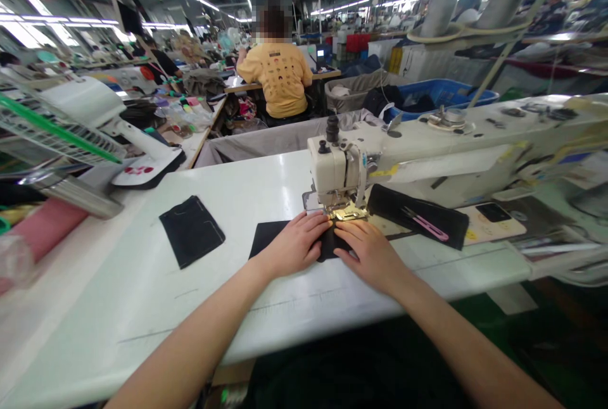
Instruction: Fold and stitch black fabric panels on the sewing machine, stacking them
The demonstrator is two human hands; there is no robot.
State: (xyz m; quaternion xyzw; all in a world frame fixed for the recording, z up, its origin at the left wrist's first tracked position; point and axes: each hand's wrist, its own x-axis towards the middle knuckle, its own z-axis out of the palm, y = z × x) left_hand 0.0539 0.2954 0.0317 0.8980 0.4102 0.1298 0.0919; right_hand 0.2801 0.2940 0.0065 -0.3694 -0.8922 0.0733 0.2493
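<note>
A small black fabric piece [266,236] lies on the white table [142,282] just in front of the sewing machine's presser foot [349,212]. My left hand [297,242] lies flat on this fabric, fingers stretched toward the foot. My right hand [370,249] presses flat on the same piece's right side, fingertips close to the foot. The cream sewing machine head [338,168] stands right behind both hands.
A second black fabric piece [190,230] lies to the left on the table. A black pad [418,214] with pink snips [430,227] sits right of the machine. A white lamp base [142,171] stands at left. A person in a yellow shirt [281,76] sits ahead.
</note>
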